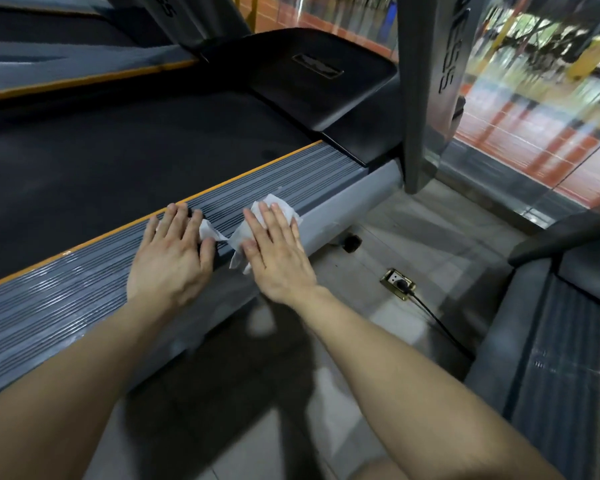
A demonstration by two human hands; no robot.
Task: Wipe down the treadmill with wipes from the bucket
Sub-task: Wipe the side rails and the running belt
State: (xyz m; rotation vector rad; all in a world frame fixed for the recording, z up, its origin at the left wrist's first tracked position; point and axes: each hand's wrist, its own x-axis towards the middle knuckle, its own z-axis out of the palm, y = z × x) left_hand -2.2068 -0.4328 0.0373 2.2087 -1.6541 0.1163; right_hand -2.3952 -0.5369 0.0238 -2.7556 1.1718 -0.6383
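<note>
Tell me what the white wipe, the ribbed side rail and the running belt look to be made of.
The wipe: thin, soft nonwoven or paper sheet, judging by its limp crumples and twist. The side rail: grey, likely moulded plastic or rubber; fine lengthwise ribs with a slight sheen. The running belt: black, matte, probably rubberised fabric; finely textured, no glare.

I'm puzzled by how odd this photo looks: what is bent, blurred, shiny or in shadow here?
Head view: the wide lens bows the side rail and tilts the upright post; the background through the window is blurred; light glints off the rail's ribs; the left hand, right hand and wipe look fairly sharp; a dark shadow lies on the floor.
</note>
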